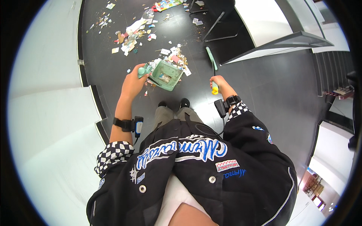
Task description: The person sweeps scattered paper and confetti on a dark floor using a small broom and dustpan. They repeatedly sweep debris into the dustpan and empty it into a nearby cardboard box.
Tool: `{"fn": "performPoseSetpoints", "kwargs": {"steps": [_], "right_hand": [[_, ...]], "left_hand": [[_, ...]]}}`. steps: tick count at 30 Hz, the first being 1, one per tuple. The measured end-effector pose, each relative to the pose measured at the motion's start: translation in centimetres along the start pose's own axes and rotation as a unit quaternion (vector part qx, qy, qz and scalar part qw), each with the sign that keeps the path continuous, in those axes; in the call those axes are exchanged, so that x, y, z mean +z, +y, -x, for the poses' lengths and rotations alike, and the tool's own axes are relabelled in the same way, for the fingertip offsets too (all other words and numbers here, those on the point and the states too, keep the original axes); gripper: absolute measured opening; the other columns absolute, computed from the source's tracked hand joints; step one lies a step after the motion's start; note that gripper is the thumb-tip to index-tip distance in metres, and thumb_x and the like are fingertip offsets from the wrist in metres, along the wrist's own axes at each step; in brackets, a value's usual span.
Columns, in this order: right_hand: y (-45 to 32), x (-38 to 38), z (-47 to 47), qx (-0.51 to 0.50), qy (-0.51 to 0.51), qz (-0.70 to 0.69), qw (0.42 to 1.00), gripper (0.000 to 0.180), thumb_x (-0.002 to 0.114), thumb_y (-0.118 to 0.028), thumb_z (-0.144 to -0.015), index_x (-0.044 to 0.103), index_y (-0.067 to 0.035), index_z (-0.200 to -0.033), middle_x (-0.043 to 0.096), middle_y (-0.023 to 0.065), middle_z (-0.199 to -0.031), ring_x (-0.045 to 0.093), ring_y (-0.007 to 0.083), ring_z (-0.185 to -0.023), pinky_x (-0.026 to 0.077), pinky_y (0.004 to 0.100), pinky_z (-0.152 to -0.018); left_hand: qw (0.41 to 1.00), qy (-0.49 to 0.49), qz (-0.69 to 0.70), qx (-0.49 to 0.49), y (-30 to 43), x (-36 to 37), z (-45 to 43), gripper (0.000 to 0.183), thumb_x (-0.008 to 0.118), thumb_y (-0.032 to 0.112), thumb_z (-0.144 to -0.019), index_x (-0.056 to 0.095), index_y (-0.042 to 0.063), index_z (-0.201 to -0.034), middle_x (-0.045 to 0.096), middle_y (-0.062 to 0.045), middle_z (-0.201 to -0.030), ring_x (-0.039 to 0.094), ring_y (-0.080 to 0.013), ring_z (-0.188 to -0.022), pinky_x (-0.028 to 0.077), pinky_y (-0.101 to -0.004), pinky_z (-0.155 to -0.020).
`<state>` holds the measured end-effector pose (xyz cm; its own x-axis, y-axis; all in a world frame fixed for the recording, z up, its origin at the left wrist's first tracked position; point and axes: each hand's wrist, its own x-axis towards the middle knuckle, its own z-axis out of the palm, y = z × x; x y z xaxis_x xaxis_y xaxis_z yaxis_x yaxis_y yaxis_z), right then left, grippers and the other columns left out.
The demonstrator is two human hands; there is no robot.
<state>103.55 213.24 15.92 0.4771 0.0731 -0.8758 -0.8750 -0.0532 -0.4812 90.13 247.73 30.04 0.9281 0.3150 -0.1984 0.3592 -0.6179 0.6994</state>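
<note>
My left hand [135,80] grips the upper end of a handle [144,70] belonging to a green plastic dustpan [176,74]. Dirt clings to the inside of this pan, and a small pale patch of scraps lies in it. Around the pan, and partly hidden by it, spreads a pile of paper bits and crumbs [176,58]. To the right, my right hand [222,84] is closed around the handle of a broom [211,58]. Its handle end is yellow, and its green head is over the dark floor, right of the pile; contact cannot be told.
More litter [131,36] is strewn on the dark tiled floor [268,82] farther ahead, near a colourful bag [167,5]. Black metal chair legs [215,26] stand ahead right, beside a white panel [265,22]. A white wall [51,56] runs along the left.
</note>
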Motion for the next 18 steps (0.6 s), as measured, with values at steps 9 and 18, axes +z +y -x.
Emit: {"fn": "performPoseSetpoints", "kwargs": {"steps": [9,18], "right_hand": [[5.8,7.5,-3.0,0.032,-0.035,0.024,0.999,0.048,0.052,0.006,-0.076,0.022,-0.006,-0.112,0.047,0.0177,-0.088,0.055,0.0231,-0.065,0.051,0.0405,-0.053],[10.8,15.1,-0.7,0.057,-0.127,0.038,0.990,0.040,0.055,0.004,-0.075,0.033,-0.003,-0.108,0.049,0.0118,-0.076,0.053,0.0185,-0.057,0.047,0.0322,-0.047]], "left_hand": [[0.997,0.011,0.055,-0.054,-3.9,-0.5,1.6,0.039,0.062,0.019,-0.084,0.054,0.011,-0.122,0.067,-0.015,-0.085,0.067,-0.0249,-0.074,0.049,-0.0341,-0.070],[0.993,0.034,0.097,-0.052,-14.5,-3.4,6.2,0.039,0.062,0.019,-0.083,0.054,0.011,-0.121,0.067,-0.016,-0.095,0.066,-0.0298,-0.090,0.049,-0.0365,-0.079]]}}
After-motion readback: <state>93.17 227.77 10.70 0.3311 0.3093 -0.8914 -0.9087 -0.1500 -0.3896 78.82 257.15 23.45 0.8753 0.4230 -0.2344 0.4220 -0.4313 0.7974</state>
